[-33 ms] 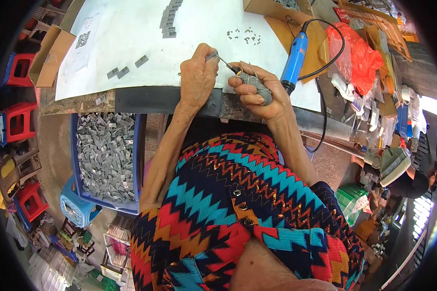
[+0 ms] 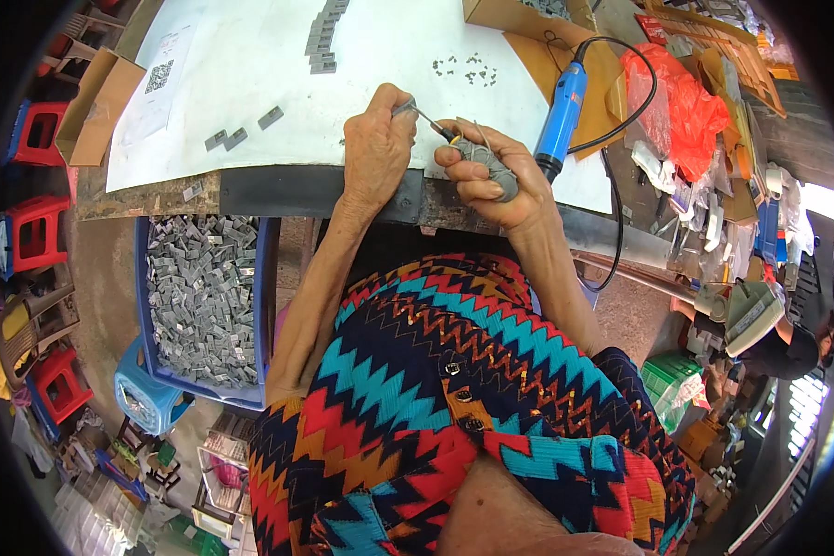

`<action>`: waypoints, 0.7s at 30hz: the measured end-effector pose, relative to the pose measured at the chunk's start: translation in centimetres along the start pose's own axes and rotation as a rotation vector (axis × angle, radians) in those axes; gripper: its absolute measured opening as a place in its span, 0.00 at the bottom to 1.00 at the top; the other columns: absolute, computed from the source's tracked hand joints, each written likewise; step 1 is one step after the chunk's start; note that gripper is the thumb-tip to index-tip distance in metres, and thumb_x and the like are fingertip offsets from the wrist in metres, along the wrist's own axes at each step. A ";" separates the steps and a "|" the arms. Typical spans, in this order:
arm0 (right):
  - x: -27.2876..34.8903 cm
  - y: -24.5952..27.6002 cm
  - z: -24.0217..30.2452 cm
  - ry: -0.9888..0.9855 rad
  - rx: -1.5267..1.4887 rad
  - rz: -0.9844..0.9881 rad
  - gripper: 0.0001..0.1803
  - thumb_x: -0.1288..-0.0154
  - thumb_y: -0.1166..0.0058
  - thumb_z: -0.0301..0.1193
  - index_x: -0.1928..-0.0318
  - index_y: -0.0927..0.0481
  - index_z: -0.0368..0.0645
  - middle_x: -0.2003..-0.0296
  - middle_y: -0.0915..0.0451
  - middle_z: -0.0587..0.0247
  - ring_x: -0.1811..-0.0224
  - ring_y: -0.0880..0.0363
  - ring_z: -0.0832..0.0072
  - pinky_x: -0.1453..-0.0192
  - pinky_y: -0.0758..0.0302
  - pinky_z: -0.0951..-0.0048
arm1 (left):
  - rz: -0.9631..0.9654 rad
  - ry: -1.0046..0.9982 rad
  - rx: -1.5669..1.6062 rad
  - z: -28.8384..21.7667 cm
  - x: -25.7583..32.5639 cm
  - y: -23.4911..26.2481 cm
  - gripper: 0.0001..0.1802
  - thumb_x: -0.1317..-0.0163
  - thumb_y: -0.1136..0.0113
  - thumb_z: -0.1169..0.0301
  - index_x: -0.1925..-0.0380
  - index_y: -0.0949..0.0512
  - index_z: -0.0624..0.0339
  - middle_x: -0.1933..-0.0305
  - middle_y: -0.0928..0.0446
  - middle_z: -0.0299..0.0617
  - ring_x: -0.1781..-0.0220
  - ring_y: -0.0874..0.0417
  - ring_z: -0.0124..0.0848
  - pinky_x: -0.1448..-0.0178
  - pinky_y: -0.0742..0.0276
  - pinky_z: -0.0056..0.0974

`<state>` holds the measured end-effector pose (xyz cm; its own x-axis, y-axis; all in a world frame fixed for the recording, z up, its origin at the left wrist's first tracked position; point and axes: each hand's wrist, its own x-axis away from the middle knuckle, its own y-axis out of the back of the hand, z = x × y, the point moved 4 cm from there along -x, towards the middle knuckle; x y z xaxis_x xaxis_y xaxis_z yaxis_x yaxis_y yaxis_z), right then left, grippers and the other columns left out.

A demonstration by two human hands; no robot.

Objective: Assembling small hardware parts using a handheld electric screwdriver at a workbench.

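Note:
Above the table's near edge, my left hand [image 2: 378, 153] is closed, pinching a small grey rectangular block [image 2: 404, 107] between thumb and fingers. My right hand [image 2: 508, 176] is wrapped round a hand tool [image 2: 492, 165] with a thin metal shaft and a handle bound in grey material. The shaft points left and its tip meets the block at my left fingertips; the exact contact is too small to make out. On the white sheet to the left lie a few loose grey blocks [image 2: 235, 139]. Farther off, more grey blocks [image 2: 321, 42] form a staggered row, and tiny dark parts [image 2: 473, 70] lie scattered.
A blue corded power tool [image 2: 562, 120] lies right of my right hand, its black cable looping over the edge. Left below the table, a blue crate [image 2: 261, 306] holds many grey blocks. Cardboard boxes [image 2: 102, 107] and a red plastic bag [image 2: 690, 111] flank the white sheet.

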<state>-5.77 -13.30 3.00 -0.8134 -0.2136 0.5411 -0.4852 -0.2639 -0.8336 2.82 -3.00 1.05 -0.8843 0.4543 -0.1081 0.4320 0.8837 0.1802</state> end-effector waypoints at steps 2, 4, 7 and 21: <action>0.0 -0.1 0.0 0.011 -0.031 -0.025 0.15 0.32 0.64 0.29 0.50 0.36 0.31 0.72 0.39 0.58 0.82 0.42 0.84 0.92 0.45 0.87 | -0.012 -0.009 0.010 0.0 0.0 0.0 0.05 0.42 0.53 0.74 0.70 0.31 0.65 0.84 0.29 0.41 0.82 0.26 0.27 0.77 0.31 0.33; -0.2 0.1 0.0 -0.014 -0.061 0.021 0.15 0.33 0.64 0.29 0.50 0.37 0.32 0.73 0.40 0.59 0.82 0.42 0.83 0.92 0.45 0.88 | -0.020 -0.021 0.002 -0.2 -0.1 0.0 0.05 0.42 0.53 0.74 0.70 0.31 0.65 0.84 0.29 0.41 0.82 0.26 0.27 0.77 0.31 0.33; 0.1 -0.1 -0.1 0.005 -0.051 0.019 0.15 0.33 0.63 0.29 0.50 0.36 0.33 0.71 0.38 0.58 0.81 0.41 0.84 0.91 0.44 0.88 | -0.028 -0.028 0.018 -0.2 -0.1 -0.1 0.05 0.42 0.53 0.74 0.69 0.30 0.65 0.84 0.29 0.41 0.82 0.27 0.27 0.77 0.31 0.33; 6.9 -5.7 -4.6 -0.071 0.664 0.324 0.22 0.40 0.52 0.30 0.47 0.33 0.34 0.73 0.27 0.61 0.80 0.32 0.83 0.82 0.36 0.84 | 0.136 0.334 0.976 1.2 -0.7 1.4 0.13 0.39 0.59 0.75 0.59 0.31 0.75 0.65 0.24 0.57 0.70 0.22 0.34 0.65 0.27 0.31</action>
<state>-10.12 -8.95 10.99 -0.8493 -0.4315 0.3041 0.0898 -0.6858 -0.7222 4.28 -1.99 0.19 -0.7568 0.6345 0.1572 0.3562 0.6020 -0.7147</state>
